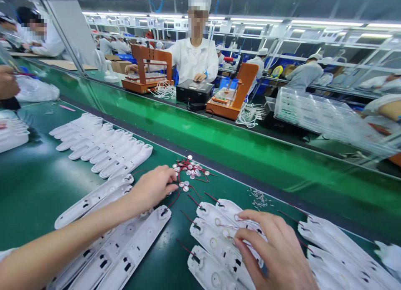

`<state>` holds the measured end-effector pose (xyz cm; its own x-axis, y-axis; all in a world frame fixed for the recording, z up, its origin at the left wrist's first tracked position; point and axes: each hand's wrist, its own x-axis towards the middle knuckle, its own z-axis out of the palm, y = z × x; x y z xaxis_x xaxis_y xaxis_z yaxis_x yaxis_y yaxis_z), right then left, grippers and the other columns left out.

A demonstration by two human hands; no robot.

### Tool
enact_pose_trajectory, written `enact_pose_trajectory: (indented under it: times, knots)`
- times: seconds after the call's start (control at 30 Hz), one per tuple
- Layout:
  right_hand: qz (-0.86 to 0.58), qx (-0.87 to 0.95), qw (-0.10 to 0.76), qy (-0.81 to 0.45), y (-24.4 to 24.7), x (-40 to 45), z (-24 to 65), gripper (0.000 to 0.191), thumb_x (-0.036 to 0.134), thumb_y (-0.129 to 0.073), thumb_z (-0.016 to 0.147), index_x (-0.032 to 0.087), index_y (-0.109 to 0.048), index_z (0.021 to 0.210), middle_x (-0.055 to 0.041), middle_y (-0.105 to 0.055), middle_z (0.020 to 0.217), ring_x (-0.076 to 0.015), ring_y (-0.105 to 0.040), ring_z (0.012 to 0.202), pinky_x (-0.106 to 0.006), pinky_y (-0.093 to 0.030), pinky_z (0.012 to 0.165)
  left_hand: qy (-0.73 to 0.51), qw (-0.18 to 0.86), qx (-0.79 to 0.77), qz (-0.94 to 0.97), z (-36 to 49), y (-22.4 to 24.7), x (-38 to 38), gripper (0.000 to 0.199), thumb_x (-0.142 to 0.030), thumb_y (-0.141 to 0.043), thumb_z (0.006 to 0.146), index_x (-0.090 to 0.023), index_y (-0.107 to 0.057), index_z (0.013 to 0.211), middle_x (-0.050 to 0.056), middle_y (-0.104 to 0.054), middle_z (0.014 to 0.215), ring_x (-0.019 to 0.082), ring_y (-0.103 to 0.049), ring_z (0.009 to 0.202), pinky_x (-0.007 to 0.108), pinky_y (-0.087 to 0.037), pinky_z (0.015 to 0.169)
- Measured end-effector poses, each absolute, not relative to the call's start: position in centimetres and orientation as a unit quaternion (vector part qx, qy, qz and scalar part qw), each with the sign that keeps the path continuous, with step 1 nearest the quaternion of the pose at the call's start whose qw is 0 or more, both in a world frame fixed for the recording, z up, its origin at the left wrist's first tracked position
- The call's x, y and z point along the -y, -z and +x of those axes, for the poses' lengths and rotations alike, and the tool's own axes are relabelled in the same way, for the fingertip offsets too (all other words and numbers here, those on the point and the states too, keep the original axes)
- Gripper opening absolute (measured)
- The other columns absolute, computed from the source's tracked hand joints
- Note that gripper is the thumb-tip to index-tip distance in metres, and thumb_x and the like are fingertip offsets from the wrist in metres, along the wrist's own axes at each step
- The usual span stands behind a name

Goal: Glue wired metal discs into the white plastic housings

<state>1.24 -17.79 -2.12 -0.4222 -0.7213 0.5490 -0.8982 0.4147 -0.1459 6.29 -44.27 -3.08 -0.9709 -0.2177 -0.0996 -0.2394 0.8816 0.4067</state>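
Note:
My left hand [153,187] reaches over to a pile of small round metal discs with red wires [191,169]. Its thumb and forefinger are apart beside the pile, and the other fingers are partly hidden. In front of me on the right, my right hand [271,244] is over several white curved plastic shells [205,231]. Its fingertips are closed on the thin wire of a small disc [226,233] over one shell. Red wires stick out from the shell ends.
More white shells [131,244] lie under my left forearm, with another row [103,143] farther back. At right are further wired shells [338,248]. Tiny loose parts [260,198] lie near the bench's far edge. Across the green divider [194,127], a co-worker stands behind orange fixtures [233,93].

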Motion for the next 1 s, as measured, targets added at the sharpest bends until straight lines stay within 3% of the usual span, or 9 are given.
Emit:
enact_pose_trajectory:
  times: [0.3, 0.67, 0.87, 1.0]
  knots:
    - [0.472, 0.849, 0.126, -0.200, 4.8, 18.5, 2.4, 0.015, 0.013, -0.049, 0.080, 0.022, -0.054, 0.070, 0.0014, -0.045, 0.126, -0.0232, -0.032, 0.119, -0.039, -0.033, 0.087, -0.222, 0.042, -0.968, -0.112, 5.1, 4.6, 45.6, 0.013, -0.021, -0.046, 0.079, -0.018, -0.054, 0.070, 0.001, -0.052, 0.079, 0.014, -0.051, 0.066, 0.025, -0.034, 0.059]
    - [0.480, 0.849, 0.110, -0.193, 5.1, 18.6, 2.9, 0.015, 0.015, -0.047, 0.083, 0.023, -0.058, 0.078, -0.0011, -0.046, 0.125, -0.0242, -0.033, 0.119, -0.043, -0.029, 0.089, -0.261, -0.043, -0.952, -0.157, 5.6, 2.4, 46.2, 0.018, -0.035, -0.033, 0.087, -0.020, -0.043, 0.086, -0.001, -0.054, 0.073, 0.014, -0.049, 0.061, 0.026, -0.035, 0.059]
    - [0.487, 0.828, 0.168, -0.219, 5.0, 19.3, 3.4, 0.024, 0.009, -0.043, 0.078, 0.023, -0.060, 0.072, -0.0039, -0.054, 0.114, -0.0264, -0.038, 0.115, -0.044, -0.023, 0.089, -0.382, 0.032, -0.912, -0.150, 5.4, 1.1, 45.7, 0.036, -0.039, -0.030, 0.083, -0.016, -0.057, 0.090, -0.003, -0.043, 0.052, 0.011, -0.045, 0.047, 0.022, -0.035, 0.047]
    - [0.486, 0.820, 0.193, -0.234, 2.9, 19.5, 3.3, 0.019, 0.011, -0.045, 0.081, 0.023, -0.060, 0.085, -0.0028, -0.054, 0.115, -0.0236, -0.043, 0.111, -0.039, -0.031, 0.088, -0.556, 0.105, -0.819, -0.098, 6.7, 0.2, 43.2, 0.034, -0.033, -0.037, 0.079, -0.015, -0.058, 0.097, -0.001, -0.052, 0.065, 0.011, -0.053, 0.052, 0.024, -0.046, 0.053]
